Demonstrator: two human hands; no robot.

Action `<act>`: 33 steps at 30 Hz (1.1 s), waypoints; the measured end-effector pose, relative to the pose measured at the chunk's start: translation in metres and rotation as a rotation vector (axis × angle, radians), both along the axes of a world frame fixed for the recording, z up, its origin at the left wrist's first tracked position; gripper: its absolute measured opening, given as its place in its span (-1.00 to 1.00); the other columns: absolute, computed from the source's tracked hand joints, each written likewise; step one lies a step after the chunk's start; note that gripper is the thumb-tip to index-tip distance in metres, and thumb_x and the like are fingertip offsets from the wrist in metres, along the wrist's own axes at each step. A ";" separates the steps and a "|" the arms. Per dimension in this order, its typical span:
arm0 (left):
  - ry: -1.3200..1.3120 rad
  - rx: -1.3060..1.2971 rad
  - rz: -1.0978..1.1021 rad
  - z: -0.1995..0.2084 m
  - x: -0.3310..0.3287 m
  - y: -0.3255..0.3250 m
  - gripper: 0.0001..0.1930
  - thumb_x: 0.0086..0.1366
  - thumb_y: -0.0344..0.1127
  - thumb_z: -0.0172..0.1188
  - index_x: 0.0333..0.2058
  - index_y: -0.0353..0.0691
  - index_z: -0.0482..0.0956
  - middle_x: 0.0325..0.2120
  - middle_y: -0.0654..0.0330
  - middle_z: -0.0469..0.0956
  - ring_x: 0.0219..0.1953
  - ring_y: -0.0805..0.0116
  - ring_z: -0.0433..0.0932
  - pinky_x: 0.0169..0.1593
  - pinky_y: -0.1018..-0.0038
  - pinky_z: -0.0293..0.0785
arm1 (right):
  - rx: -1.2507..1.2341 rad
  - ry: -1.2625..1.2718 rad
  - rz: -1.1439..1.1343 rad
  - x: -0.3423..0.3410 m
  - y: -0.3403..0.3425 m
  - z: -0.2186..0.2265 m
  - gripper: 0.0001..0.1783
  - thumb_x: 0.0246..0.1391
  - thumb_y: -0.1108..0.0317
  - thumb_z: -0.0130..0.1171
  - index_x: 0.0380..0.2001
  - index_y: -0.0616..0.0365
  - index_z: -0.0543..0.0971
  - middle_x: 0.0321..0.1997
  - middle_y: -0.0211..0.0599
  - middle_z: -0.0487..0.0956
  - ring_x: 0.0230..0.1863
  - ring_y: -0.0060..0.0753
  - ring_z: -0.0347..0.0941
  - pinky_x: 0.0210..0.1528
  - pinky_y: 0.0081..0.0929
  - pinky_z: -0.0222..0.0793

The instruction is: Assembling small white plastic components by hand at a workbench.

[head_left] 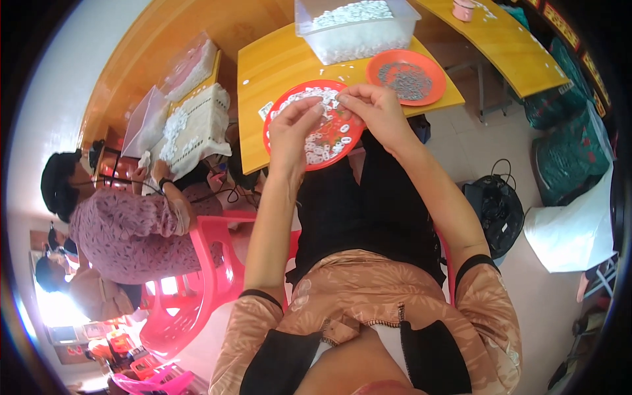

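My left hand [295, 125] and my right hand [380, 113] are both raised over a red plate [268, 135], with thumb and forefinger of each pinched together. Their fingertips are close to each other; whatever they pinch is too small to make out against the white pieces behind. Small flat white oval pieces [317, 154] with holes lie scattered on the plate, which has a printed pattern. To the right of it, an orange-red plate [438, 92] holds a heap of small grey metal-looking parts [406, 82].
Behind the plates a clear plastic bin [359, 34] holds many white pieces. A co-worker [125, 224] sits at the left by a cloth-covered table [204, 135]. Pink plastic chairs [209, 263] stand at the left. A black bag [494, 214] and dark green sacks [569, 158] are on the right.
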State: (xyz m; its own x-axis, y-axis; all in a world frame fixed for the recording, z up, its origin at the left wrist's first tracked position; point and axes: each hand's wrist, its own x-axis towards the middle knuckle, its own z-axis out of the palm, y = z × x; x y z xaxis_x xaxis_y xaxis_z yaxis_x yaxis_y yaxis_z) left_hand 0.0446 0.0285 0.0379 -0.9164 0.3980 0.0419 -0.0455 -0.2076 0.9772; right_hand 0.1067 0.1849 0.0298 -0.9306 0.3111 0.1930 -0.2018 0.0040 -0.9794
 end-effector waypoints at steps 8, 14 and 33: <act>-0.098 0.274 0.116 0.021 0.050 -0.045 -0.77 0.16 -0.52 0.16 -0.17 -0.35 0.52 -0.36 0.18 0.57 -0.36 0.47 0.57 -0.24 0.62 0.49 | -0.241 0.049 0.329 0.024 -0.047 0.037 -0.81 0.11 0.41 0.10 -0.29 0.34 0.54 -0.39 -0.30 0.58 -0.37 -0.61 0.47 -0.29 -0.70 0.40; -0.073 0.307 0.112 0.024 0.065 -0.047 -0.78 0.18 -0.53 0.14 -0.17 -0.35 0.52 -0.38 0.19 0.58 -0.37 0.48 0.57 -0.23 0.63 0.49 | -0.231 0.064 0.351 0.035 -0.048 0.039 -0.83 0.11 0.41 0.09 -0.31 0.33 0.55 -0.42 -0.34 0.57 -0.41 -0.64 0.46 -0.30 -0.71 0.40; 0.075 0.195 0.172 0.025 0.067 -0.047 -0.79 0.18 -0.55 0.14 -0.18 -0.38 0.52 -0.35 0.15 0.57 -0.36 0.47 0.56 -0.22 0.63 0.48 | -0.257 0.031 0.386 0.031 -0.050 0.041 -0.83 0.06 0.42 0.14 -0.33 0.34 0.57 -0.47 -0.35 0.57 -0.44 -0.66 0.46 -0.35 -0.72 0.40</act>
State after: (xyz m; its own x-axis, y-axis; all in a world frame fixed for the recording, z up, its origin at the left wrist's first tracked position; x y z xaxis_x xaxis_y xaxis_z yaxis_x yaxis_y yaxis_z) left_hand 0.1114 -0.0181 0.0633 -0.9614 0.2141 0.1729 0.0781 -0.3904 0.9173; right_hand 0.1382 0.1349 0.0703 -0.9827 -0.0152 0.1847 -0.1703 -0.3189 -0.9324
